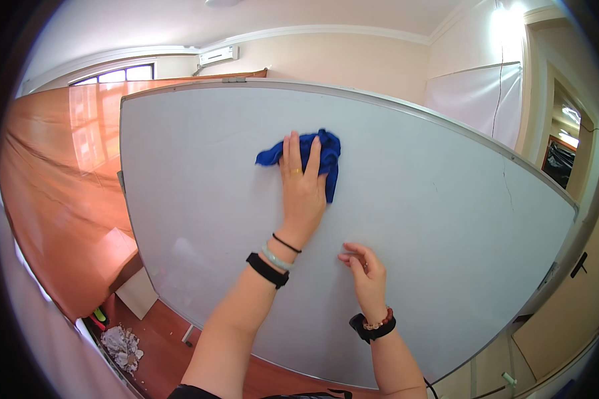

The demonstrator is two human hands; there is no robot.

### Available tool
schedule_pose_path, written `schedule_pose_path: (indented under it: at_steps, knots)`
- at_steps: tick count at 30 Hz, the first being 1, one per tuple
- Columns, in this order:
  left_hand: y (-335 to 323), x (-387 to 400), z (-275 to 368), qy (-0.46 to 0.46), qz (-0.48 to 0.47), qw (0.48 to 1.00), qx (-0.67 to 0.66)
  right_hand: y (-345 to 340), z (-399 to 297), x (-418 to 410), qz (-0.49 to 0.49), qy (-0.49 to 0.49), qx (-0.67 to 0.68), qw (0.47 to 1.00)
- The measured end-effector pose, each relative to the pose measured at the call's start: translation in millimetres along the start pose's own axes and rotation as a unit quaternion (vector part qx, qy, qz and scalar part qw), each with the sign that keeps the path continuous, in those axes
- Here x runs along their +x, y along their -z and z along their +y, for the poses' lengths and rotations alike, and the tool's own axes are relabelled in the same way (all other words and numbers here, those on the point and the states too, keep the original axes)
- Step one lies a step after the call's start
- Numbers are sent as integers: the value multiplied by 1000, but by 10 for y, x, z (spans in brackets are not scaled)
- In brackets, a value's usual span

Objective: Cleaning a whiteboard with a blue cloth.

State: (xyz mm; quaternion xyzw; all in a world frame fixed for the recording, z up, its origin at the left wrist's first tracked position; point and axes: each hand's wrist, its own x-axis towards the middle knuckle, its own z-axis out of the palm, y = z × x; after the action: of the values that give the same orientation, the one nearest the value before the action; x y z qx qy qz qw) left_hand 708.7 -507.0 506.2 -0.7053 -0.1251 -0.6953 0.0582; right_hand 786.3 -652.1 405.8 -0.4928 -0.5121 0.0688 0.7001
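A large whiteboard (419, 234) with a metal frame stands upright and fills most of the view. Against its upper middle, my left hand (302, 184) presses a crumpled blue cloth (331, 144), fingers spread over it. One end of the cloth sticks out to the left, and another hangs down beside the thumb. My right hand (367, 269) is lower and further right, in front of the board. It holds nothing; its fingers are loosely curled and a little apart. Whether its fingertips touch the board, I cannot tell.
Orange fabric (65, 189) hangs along the left. A heap of pale debris (122, 347) lies on the reddish floor near one of the board's feet (187, 336). At the right is a door with a dark handle (579, 265). A small green object (509, 380) is at lower right.
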Motion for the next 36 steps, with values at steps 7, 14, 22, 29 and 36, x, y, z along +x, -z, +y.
schedule_pose_path:
  at_steps: [7,14,22,29,36]
  knots:
    - [-136,698,73,-81,70,994,-3,51,122,-76,-19,-18,19,999]
    - [-159,700,30,-149,46,987,25,-43,-30,-8,-11,-27,28,999]
    - [-34,-59,216,-146,-114,982,-16,-51,43,-23,3,-11,25,1000]
    - [-122,-538,232,-165,-115,979,-30,79,58,-122,58,-17,44,997]
    - [-167,-330,92,-200,-70,977,-19,168,22,-153,106,-25,50,993]
